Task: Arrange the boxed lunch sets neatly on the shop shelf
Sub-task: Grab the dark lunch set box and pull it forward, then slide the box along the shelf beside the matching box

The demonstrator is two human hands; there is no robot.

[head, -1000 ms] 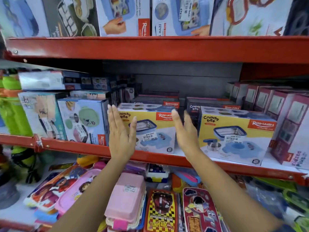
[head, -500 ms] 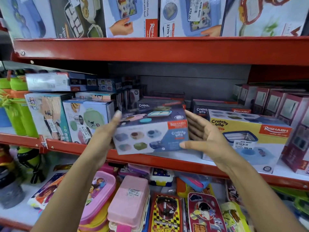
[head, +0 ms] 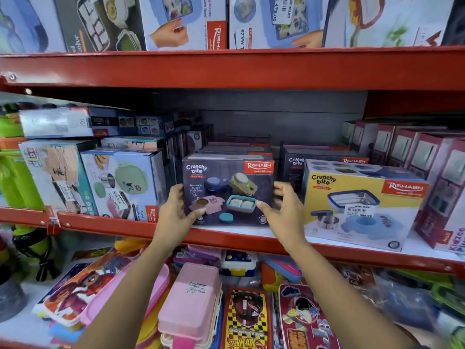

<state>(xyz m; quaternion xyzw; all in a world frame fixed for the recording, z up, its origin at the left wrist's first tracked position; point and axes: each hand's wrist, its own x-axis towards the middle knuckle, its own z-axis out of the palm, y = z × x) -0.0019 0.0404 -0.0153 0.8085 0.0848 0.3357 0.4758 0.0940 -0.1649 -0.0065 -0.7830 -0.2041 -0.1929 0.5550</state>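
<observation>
Two hands on one dark box (head: 227, 190) at the shelf front. Left hand (head: 177, 212) clasps its left edge, thumb across the face; right hand (head: 283, 210) clasps the right edge, fingers curled round the side. Box stands upright on the red shelf (head: 226, 235), between a pale blue box (head: 120, 185) and a yellow box (head: 362, 200). Cardboard, likely light, stiff, crushable at corners; side edges look the best hold. More dark boxes (head: 236, 149) behind.

Glossy printed cardboard box (head: 227, 190); red painted metal shelf (head: 226, 69); smooth pink plastic case (head: 191, 298).
</observation>
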